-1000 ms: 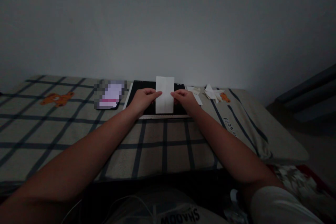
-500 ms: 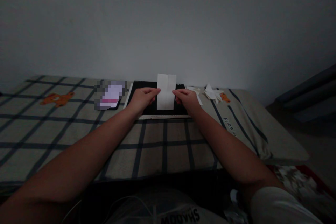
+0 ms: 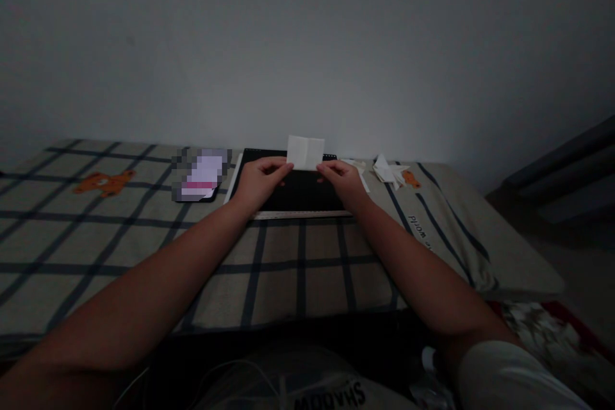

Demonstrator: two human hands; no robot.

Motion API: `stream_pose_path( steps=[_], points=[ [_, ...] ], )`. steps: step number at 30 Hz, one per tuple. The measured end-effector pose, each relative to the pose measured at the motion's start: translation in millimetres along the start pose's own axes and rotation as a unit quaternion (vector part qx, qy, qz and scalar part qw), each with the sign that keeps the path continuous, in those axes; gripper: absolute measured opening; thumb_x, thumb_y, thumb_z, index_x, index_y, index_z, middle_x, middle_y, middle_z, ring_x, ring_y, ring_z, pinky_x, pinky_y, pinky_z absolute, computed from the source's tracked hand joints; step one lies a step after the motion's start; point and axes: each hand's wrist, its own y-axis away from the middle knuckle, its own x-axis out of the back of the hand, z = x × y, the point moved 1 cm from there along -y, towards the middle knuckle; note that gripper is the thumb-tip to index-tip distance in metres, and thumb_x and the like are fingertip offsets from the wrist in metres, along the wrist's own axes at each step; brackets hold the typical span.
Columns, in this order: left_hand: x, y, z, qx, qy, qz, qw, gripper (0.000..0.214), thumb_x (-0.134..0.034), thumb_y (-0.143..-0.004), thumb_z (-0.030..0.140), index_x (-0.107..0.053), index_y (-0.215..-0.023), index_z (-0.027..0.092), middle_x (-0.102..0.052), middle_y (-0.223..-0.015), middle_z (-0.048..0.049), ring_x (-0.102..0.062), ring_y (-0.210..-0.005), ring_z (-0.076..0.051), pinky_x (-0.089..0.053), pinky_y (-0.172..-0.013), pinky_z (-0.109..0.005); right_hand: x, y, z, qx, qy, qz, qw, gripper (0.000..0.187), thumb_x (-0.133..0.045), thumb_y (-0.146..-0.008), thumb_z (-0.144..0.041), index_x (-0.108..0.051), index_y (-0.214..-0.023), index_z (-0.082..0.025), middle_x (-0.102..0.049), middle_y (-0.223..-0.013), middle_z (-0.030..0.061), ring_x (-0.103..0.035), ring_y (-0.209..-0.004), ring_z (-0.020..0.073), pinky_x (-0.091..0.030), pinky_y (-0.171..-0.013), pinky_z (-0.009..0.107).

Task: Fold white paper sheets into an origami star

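A small white sheet of paper (image 3: pixel 306 152), folded over and creased down its middle, is held up between my two hands. My left hand (image 3: pixel 264 178) pinches its lower left corner between thumb and fingers. At the lower right corner, my right hand (image 3: pixel 340 177) grips it the same way. Beneath the paper lies a black notebook (image 3: pixel 302 195) with a row of holes along its far edge. White sheets stick out from under the notebook's sides.
A phone (image 3: pixel 204 174), partly pixelated, lies left of the notebook. Folded white paper shapes (image 3: pixel 388 171) lie to its right. Everything rests on a checked cloth (image 3: pixel 230 269) with an orange bear print (image 3: pixel 104 183). A grey wall (image 3: pixel 307 45) rises behind. A bottle (image 3: pixel 430 375) stands low near my right arm.
The paper was a tall strip hanging below my fingers. Its lower half is now folded up, leaving a shorter piece above my fingertips. Both hands keep their hold in nearly the same place.
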Motion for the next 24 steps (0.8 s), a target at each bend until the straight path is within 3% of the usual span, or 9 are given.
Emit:
stream_pose_path(
  steps=[4,9,13,17,20,24],
  points=[
    [-2.0,-3.7,-8.0,-0.001,0.057,-0.023,0.998,0.043,-0.076,-0.07,0.034,-0.066,-0.107,0.014,-0.071,-0.094,-0.0069,-0.065,-0.083,-0.017,-0.053,-0.067,-0.027,-2.8,-2.4,5.7,-0.026,-0.061,-0.014,0.998,0.038,-0.079,-0.065,-0.049,-0.06,-0.083,-0.022,-0.069,-0.082,0.0002,-0.066,-0.078,0.0155,-0.057,-0.072,0.031],
    [-4.2,-6.5,-15.1,0.008,0.083,-0.055,0.995,0.067,-0.075,-0.066,0.025,-0.054,-0.129,0.016,-0.069,-0.092,-0.0034,-0.065,-0.083,-0.014,-0.052,-0.08,-0.03,-2.5,-3.5,10.2,-0.061,-0.1,-0.007,0.993,0.056,-0.083,-0.061,-0.039,-0.056,-0.108,-0.024,-0.071,-0.088,-0.0008,-0.068,-0.081,0.0162,-0.058,-0.072,0.031],
    [-4.4,-4.7,-15.1,0.023,0.049,-0.065,0.996,0.042,-0.076,-0.068,0.032,-0.068,-0.104,0.015,-0.072,-0.096,-0.0063,-0.065,-0.088,-0.018,-0.05,-0.086,-0.033,-2.4,-2.8,12.3,-0.07,-0.079,-0.032,0.994,0.049,-0.081,-0.063,-0.036,-0.063,-0.106,-0.021,-0.073,-0.088,0.0015,-0.068,-0.081,0.0162,-0.058,-0.077,0.034],
    [-3.2,-1.5,-11.6,0.052,0.016,-0.049,0.997,0.025,-0.078,-0.069,0.038,-0.07,-0.08,0.017,-0.071,-0.08,-0.0034,-0.062,-0.076,-0.017,-0.048,-0.077,-0.031,-3.4,-2.3,14.2,-0.069,-0.06,-0.024,0.995,0.034,-0.078,-0.067,-0.037,-0.067,-0.093,-0.019,-0.074,-0.09,0.0041,-0.067,-0.081,0.0158,-0.058,-0.08,0.036],
    [-3.6,-0.6,-9.8,0.079,0.032,-0.06,0.995,0.021,-0.078,-0.067,0.033,-0.069,-0.077,0.017,-0.068,-0.073,-0.0015,-0.059,-0.067,-0.014,-0.046,-0.069,-0.029,-3.4,-2.2,14.8,-0.073,-0.057,-0.013,0.996,0.029,-0.077,-0.068,-0.038,-0.068,-0.087,-0.019,-0.073,-0.087,0.0039,-0.067,-0.078,0.0156,-0.058,-0.079,0.036],
    [-4.9,-1.0,-8.8,0.104,0.054,-0.085,0.99,0.027,-0.079,-0.065,0.03,-0.07,-0.086,0.016,-0.071,-0.081,-0.0036,-0.062,-0.07,-0.015,-0.046,-0.067,-0.028,-2.4,-1.6,13.6,-0.077,-0.046,-0.021,0.996,0.027,-0.078,-0.066,-0.038,-0.069,-0.084,-0.019,-0.073,-0.082,0.0023,-0.066,-0.073,0.0149,-0.058,-0.076,0.035]
  ],
)
